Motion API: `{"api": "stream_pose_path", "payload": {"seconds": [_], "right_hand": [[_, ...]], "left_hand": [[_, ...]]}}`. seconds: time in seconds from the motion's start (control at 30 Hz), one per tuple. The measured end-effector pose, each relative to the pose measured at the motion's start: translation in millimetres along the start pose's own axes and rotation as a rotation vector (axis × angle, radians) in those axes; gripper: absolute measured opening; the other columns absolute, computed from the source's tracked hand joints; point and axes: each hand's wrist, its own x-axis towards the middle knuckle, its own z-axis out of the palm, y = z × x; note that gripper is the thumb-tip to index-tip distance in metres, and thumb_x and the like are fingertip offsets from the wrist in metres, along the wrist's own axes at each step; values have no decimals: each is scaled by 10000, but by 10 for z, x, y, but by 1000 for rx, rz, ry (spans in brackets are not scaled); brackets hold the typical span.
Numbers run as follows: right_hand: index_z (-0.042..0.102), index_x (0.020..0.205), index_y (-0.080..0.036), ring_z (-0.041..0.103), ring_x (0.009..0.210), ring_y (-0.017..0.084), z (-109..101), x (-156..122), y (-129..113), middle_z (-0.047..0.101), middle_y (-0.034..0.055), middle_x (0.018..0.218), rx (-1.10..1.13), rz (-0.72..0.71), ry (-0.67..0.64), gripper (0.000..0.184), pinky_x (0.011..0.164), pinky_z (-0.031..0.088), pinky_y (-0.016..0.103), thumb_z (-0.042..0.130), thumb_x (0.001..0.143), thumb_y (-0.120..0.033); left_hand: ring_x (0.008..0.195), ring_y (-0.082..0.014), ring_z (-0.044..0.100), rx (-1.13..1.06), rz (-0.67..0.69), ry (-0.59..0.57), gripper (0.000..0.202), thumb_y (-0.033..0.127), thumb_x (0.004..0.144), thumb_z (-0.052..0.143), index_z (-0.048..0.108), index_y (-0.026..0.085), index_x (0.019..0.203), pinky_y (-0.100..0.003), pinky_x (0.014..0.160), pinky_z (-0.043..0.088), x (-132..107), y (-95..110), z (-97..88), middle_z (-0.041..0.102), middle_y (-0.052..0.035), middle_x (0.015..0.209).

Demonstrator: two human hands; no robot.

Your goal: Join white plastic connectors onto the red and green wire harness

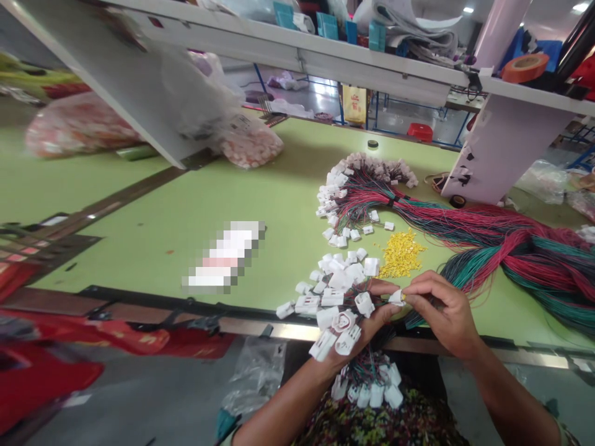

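Observation:
My left hand [379,317] is closed on a white wire connector [396,298], near the table's front edge. At the connector's right end, the thumb and forefinger of my right hand [447,314] pinch a tiny yellow piece, mostly hidden by the fingertips. Several white connectors [333,297] on wires spread over my left hand and wrist. More connectors [376,394] hang below the edge over my lap. Just beyond my hands lies a pile of small yellow pieces [402,253] on the green tabletop [153,241].
A tied bundle of red, green and black wires [446,217] stretches right, white connectors at its left end. Behind it are black tape rolls [372,144]. Bags of pale parts [251,141] stand at the back left, by a slanted panel [106,74]. A shelf [297,52] crosses above.

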Motion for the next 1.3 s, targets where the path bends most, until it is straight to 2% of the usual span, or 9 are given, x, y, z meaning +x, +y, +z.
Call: {"api": "stream_pose_path", "payload": {"seconds": [0.27,0.5,0.63,0.73,0.87,1.0,1.07,1.17,1.3], "right_hand": [[701,928,-215,703,741,141,60,-22,169,720,-9,797,387,358,-17,235,705,596,266,814,830,-397],[662,1044,-249,708,1008,201,80,-15,85,749,60,1074,330,217,-92,153,907,585,381,691,949,-366],[652,1049,-244,661,875,173,-79,-93,92,672,44,1002,50,44,-33,115,778,571,304,678,937,-255],[629,1122,-245,624,791,161,-241,-261,63,652,45,985,-86,-46,-222,218,712,545,287,626,924,-155],[686,1030,-254,632,745,167,-278,-614,50,681,27,902,-255,-77,-622,194,650,512,254,617,891,-137],[685,870,-237,596,642,148,-232,-784,67,673,13,823,-379,-79,-712,90,548,438,234,632,943,-233],[675,911,-240,594,653,149,-227,-706,36,662,11,834,-387,-64,-649,83,564,445,246,644,964,-297],[643,1036,-240,576,674,152,-173,-446,-69,641,17,846,-304,-83,-336,86,597,469,270,652,969,-295],[623,1095,-254,599,767,169,32,-74,-213,662,29,935,-155,-110,-34,202,671,514,300,711,916,-285]], "left_hand": [[911,-295,697,27,55,-35,161,366,809,765,810,280,937,-466,856,566,2,-36,-6,779,-73,941],[909,-283,709,24,-32,-92,136,318,817,771,804,257,934,-450,875,563,56,192,1,784,-68,935],[1003,-277,686,-50,24,-74,196,373,812,785,787,237,953,-420,881,571,71,115,-48,754,-85,1039],[949,-249,696,-169,-62,-50,275,449,846,750,772,213,986,-394,828,588,88,41,-77,742,-102,1059],[471,-78,520,-340,-266,-46,329,492,879,704,740,191,1006,-245,464,444,126,70,-74,733,-53,882],[422,-68,372,-255,-257,-94,376,552,890,667,746,200,996,-228,392,275,138,95,-31,636,3,687],[458,-95,415,-164,-219,-96,383,563,893,650,749,209,998,-239,416,313,129,67,16,614,12,655],[523,-132,494,-72,-184,-34,354,541,876,666,756,209,961,-268,482,396,117,12,94,614,12,642],[735,-224,626,-195,-208,-64,293,497,815,747,764,219,908,-348,658,524,115,-19,115,686,-39,749]]}}
